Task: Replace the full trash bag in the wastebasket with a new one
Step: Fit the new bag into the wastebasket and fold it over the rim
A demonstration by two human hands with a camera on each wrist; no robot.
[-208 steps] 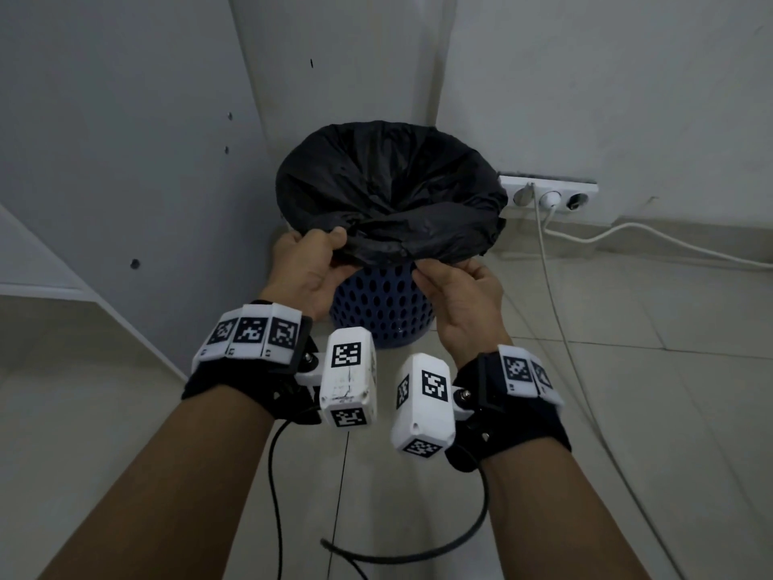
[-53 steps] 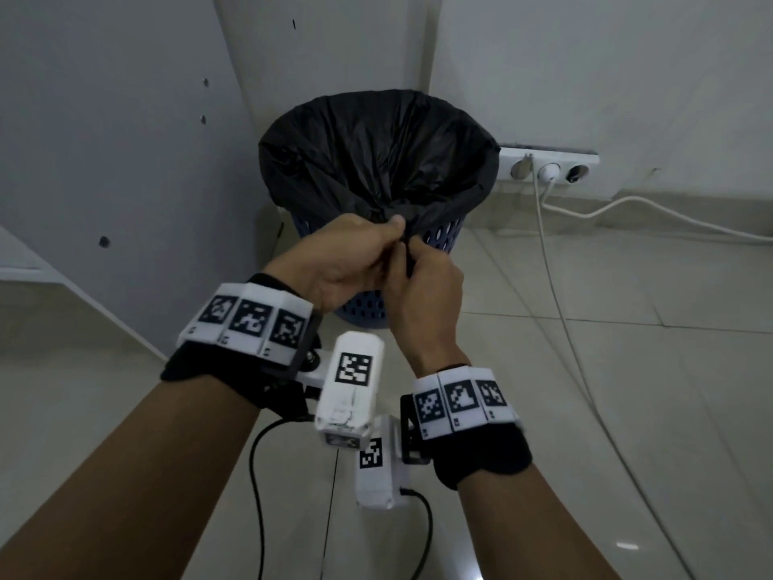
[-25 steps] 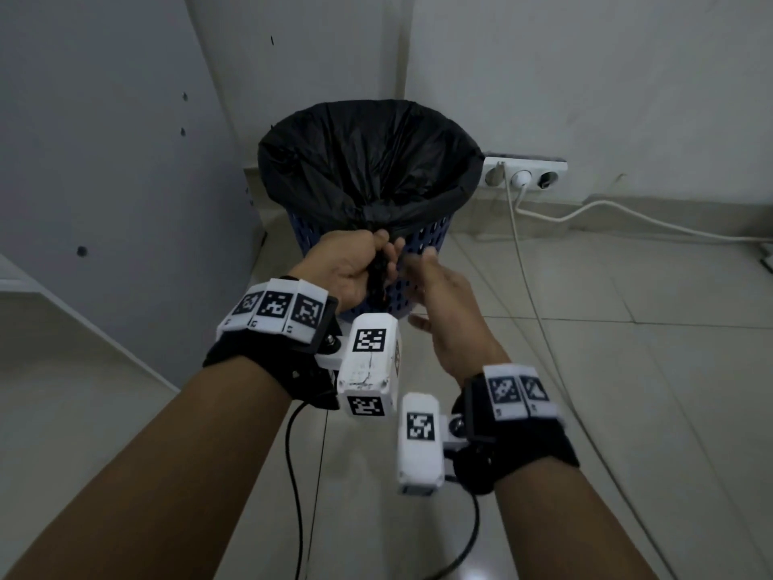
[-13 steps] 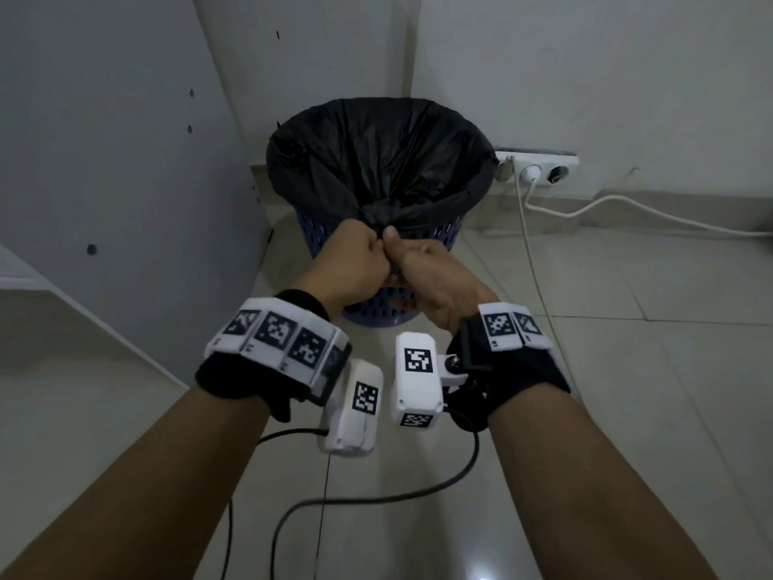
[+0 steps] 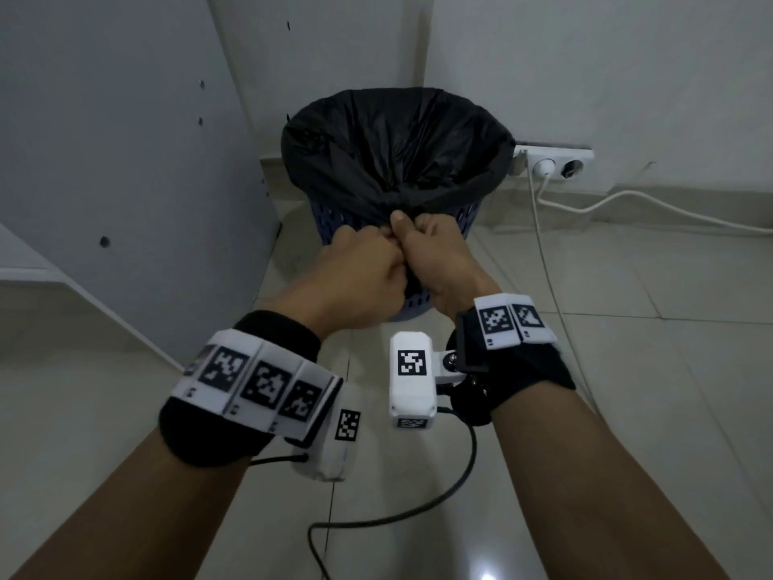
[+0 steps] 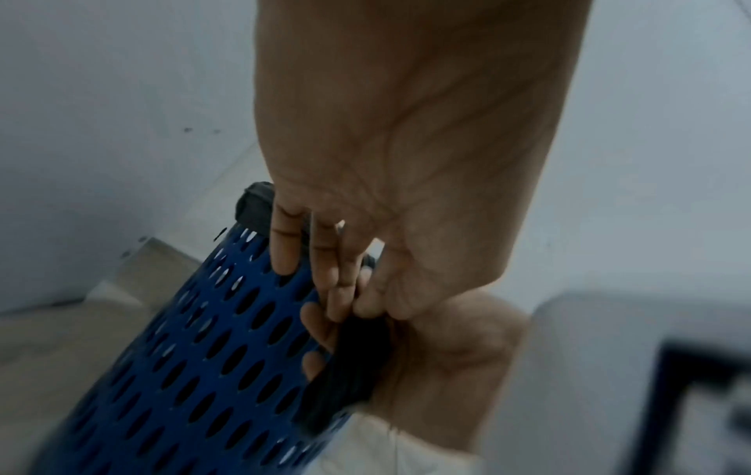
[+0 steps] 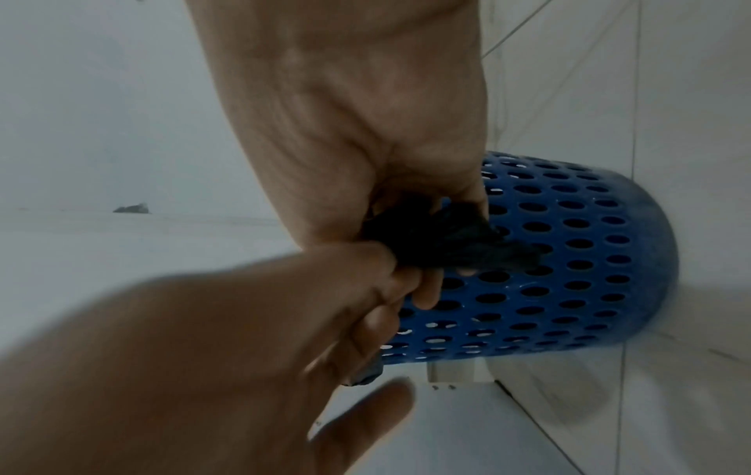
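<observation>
At the corner where two pale walls meet, a round blue plastic wastebasket with a perforated wall (image 5: 466,215) stands on the light tiled floor (image 5: 627,328). A black plastic trash bag (image 5: 393,152) lines it, its mouth open and its edge folded over the rim all round. On the near side of the basket the slack of the bag is gathered into a twisted bunch that hangs down against the outside wall. Both hands meet at that bunch, knuckles touching. The left hand (image 5: 355,282) is clenched around the gathered plastic, fingers curled under; the left wrist view shows its fingertips lying against the blue wall with the dark plastic running below them. The right hand (image 5: 435,261) is likewise clenched on the bunch, thumb on top; the right wrist view shows a tuft of black plastic protruding from its fist against the perforated wall. Each wrist carries a black band with white marker tiles and a white camera box, with black cables trailing to the floor. To the right of the basket a white socket strip (image 5: 556,161) sits at the foot of the wall, with a white cable (image 5: 669,207) running from it along the floor.
</observation>
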